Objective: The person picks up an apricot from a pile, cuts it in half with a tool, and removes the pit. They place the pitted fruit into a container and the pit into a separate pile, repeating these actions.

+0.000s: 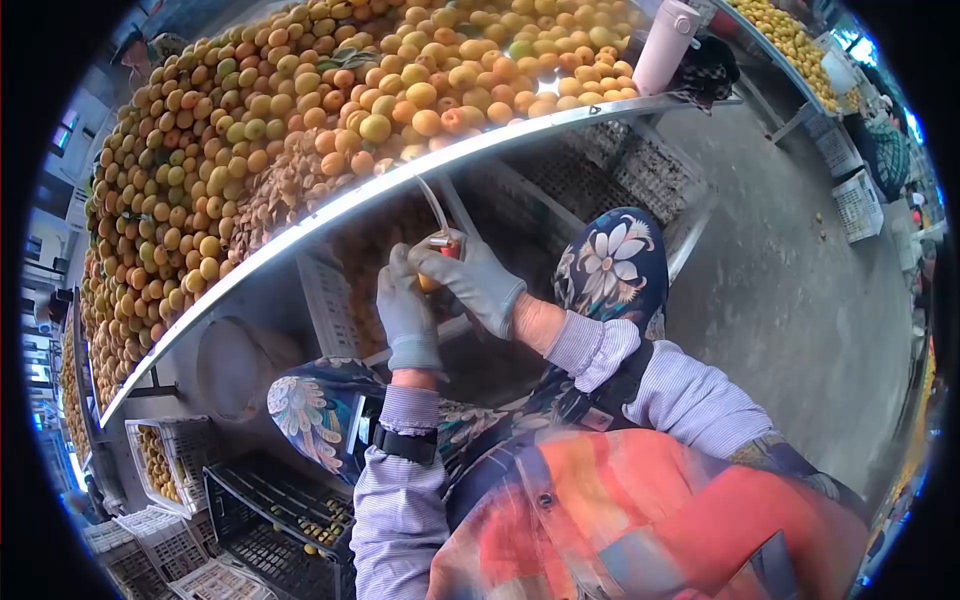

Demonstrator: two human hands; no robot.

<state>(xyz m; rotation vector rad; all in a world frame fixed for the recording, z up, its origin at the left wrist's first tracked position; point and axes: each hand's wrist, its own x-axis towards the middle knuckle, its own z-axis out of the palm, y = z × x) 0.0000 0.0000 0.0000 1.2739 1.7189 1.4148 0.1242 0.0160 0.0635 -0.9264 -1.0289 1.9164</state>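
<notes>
Two gloved hands meet below the bench edge: the right grip (478, 285) is clenched round a red-handled curved knife (450, 250), blade pointing ahead, while the left grip (406, 305) is closed on a yellow-orange fruit (428, 283), mostly hidden between the gloves. Ahead of both, the bench (390, 181) carries heaped orange and yellow fruits, a patch of small brown pieces (285, 185) and, far right, a pink tumbler (667, 48). Behind and left of the grip, a white crate (190, 450) holds fruits; nearer, a black crate (240, 500) has a few yellow ones. The bench's metal rim curves just ahead of the knife; knees flank the grip closely, and grey floor (780, 290) spreads wide beyond the right knee.
</notes>
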